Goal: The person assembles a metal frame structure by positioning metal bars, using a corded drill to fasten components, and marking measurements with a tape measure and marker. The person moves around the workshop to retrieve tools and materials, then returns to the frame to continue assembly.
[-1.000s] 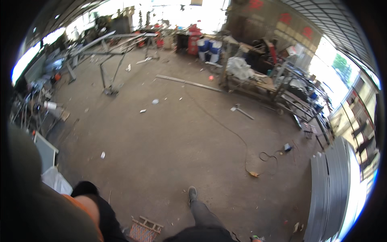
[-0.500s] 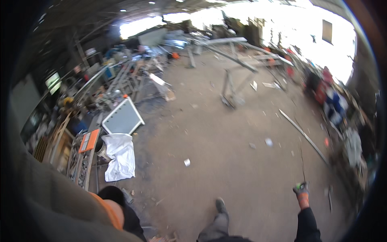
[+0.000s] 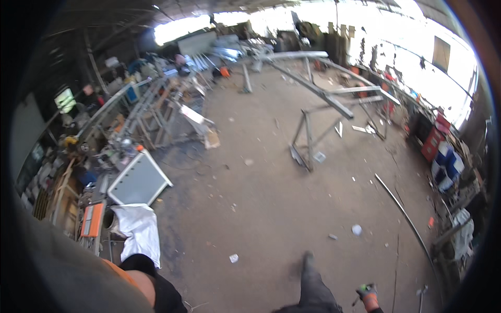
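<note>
My right hand point(image 3: 368, 297), in a grey and orange work glove, hangs low over the floor at the lower right. Its fingers are curled around something small with a bright green part point(image 3: 364, 287); I cannot make out what it is. A short dark piece sticks out beside the fingers. Dark fabric point(image 3: 167, 292) and an orange edge show at the lower left, partly covered by a large blurred grey-brown shape. My left hand is not seen. My leg in grey trousers point(image 3: 314, 284) is stretched forward on the brown floor.
A metal frame point(image 3: 308, 138) with long beams stands ahead. A long metal strip point(image 3: 399, 206) lies on the floor at the right. To the left are a grey panel with a white frame point(image 3: 140, 180), a white sack point(image 3: 141, 229), an orange case point(image 3: 92, 219) and piled scrap.
The view has moved forward, and the panel, sack and metal strip sit lower in the picture. My right hand has shifted down and slightly left, with its fingers still curled.
</note>
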`<state>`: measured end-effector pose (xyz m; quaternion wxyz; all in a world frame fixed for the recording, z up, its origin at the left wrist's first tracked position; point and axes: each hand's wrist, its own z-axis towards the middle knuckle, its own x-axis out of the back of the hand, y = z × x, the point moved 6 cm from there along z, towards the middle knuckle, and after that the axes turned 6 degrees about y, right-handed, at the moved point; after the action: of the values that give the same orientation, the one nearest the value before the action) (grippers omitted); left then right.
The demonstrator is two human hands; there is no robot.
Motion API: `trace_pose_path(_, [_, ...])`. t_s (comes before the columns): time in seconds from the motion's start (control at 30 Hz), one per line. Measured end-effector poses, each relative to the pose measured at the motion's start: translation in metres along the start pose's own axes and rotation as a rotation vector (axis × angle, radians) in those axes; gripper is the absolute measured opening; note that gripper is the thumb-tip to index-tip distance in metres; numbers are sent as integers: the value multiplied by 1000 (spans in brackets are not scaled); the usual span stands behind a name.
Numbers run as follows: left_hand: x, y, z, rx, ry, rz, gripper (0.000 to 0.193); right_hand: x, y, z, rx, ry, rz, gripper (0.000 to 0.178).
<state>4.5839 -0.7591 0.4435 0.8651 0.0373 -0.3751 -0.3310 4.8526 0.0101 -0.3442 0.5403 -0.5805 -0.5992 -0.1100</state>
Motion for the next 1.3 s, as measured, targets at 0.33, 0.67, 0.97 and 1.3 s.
trace_pose_path(0.33, [-350, -217, 443, -34, -129, -82, 42, -174, -676, 277, 375, -224, 79, 75])
trace_pose_path(0.67, [-522, -641, 806, -24, -82, -86, 41, -395, -1439, 468, 877, -463, -12, 69])
trace_pose_path(0.97, [-780, -1029, 1204, 69, -171, -186, 40, -513, -1846, 590, 776, -499, 419, 64])
trace_pose_path(1.3, [-1353, -1519, 1336, 751, -554, -705, 58, -790, -2561, 742, 1314, -689, 239, 55])
